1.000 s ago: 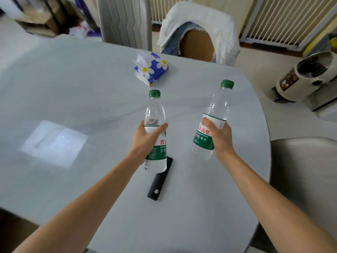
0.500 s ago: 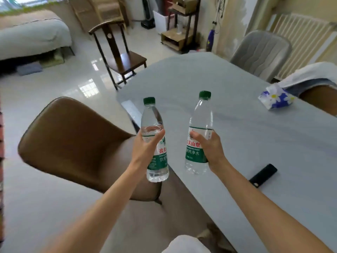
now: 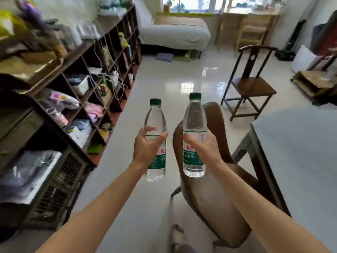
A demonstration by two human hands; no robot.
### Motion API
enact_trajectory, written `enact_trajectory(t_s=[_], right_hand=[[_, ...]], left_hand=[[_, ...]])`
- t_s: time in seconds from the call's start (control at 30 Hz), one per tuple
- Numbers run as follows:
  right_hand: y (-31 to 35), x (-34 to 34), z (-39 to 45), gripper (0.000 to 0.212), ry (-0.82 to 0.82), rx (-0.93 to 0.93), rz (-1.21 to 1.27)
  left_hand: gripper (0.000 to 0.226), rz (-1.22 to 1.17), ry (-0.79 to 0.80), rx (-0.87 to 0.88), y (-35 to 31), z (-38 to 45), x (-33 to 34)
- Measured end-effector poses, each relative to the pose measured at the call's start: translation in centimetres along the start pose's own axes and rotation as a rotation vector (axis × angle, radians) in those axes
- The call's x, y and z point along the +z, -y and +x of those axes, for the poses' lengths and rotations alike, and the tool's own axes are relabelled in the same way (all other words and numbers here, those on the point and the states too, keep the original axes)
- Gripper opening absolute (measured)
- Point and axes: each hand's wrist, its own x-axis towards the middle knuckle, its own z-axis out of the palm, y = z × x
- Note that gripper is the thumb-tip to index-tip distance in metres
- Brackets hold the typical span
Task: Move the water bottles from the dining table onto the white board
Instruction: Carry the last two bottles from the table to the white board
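Both hands are clamped on upright water bottles: the left hand [image 3: 145, 147] wraps the left bottle [image 3: 156, 125], the right hand [image 3: 206, 148] grips the right bottle [image 3: 194, 121]. They are held side by side over the floor [image 3: 164, 83] and a brown chair [image 3: 209, 198], the grey surface [image 3: 295, 152] lying off to the right.

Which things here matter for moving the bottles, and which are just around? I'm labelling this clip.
Job:
left hand
left bottle
right hand
right bottle
dining table

Lying about:
brown chair
wooden chair
shelves
bed
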Motion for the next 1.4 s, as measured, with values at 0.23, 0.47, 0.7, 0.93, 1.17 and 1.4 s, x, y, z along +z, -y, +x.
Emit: enact_trajectory(t_s=[0.23,0.47,0.7,0.93,1.17,1.4], right_hand=[[-0.6,11.5,16.0,0.06,0.137,-0.043,-0.023],[2.9,21.2,32.7,0.044,0.244,-0.055,-0.033],[4.7,31.9,47.1,0.037,0.306,-0.107,-0.069],[9.3,39.1,62.6,0.033,0.176,-0.14,-0.074],[11.1,39.4,78.4,0.045,-0.01,-0.121,-0.037],[9.9,36.2,97.1,0.043,-0.118,-0.101,-0.015]], left_hand=[[0.034,-0.045,-0.25,-0.037,1.0,14.8,-7.9],[0.036,-0.057,-0.381,0.014,-2.6,29.9,-13.9],[0.037,-0.022,-0.434,-0.004,-2.2,46.1,-20.5],[0.034,0.036,-0.278,0.036,-6.9,66.5,-23.6],[0.04,0.08,-0.054,0.077,-10.1,84.2,-18.7],[0.041,0.033,0.051,0.121,-12.9,103.2,-10.4]])
